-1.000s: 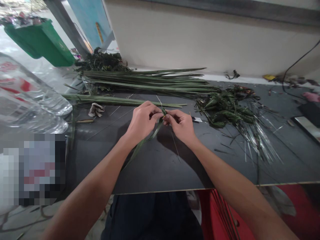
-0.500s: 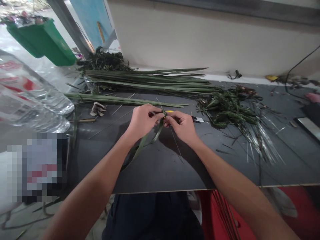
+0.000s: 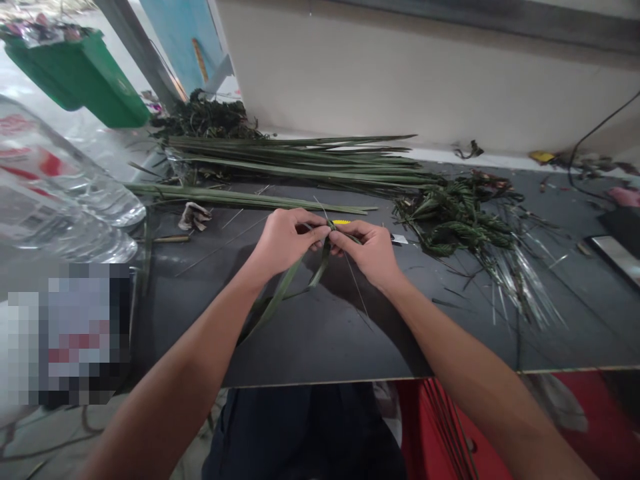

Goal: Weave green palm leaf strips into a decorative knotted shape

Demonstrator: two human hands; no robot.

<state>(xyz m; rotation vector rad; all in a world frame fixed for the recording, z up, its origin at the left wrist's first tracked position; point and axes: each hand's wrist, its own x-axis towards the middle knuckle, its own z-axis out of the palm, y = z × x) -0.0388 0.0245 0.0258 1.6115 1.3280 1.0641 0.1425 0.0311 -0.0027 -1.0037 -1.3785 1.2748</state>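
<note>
Above the middle of the dark table, my left hand (image 3: pixel 290 240) and my right hand (image 3: pixel 367 250) meet, fingers pinched on a green leaf strip (image 3: pixel 320 268). A small fold or knot in the strip sits between the fingertips, mostly hidden by them. Long ends of the strip hang down beneath my left hand. A thin stiff wire or leaf rib (image 3: pixel 356 283) passes through the same spot and slants toward the table. Just behind my right hand lies a knife with a yellow part (image 3: pixel 341 222) and a bare blade (image 3: pixel 400 239).
Long green leaves (image 3: pixel 300 160) lie along the back of the table (image 3: pixel 310 353). Woven leaf pieces with clear stems (image 3: pixel 470 220) are heaped at the right, near a phone-like slab (image 3: pixel 617 257). Large water bottles (image 3: pixel 65 187) stand at the left; a green bin (image 3: pixel 80 80) is beyond.
Both hands stay pinched together at nearly the same place. The right fingers have shifted slightly, and a bit of leaf now shows above them. The view has moved a little.
</note>
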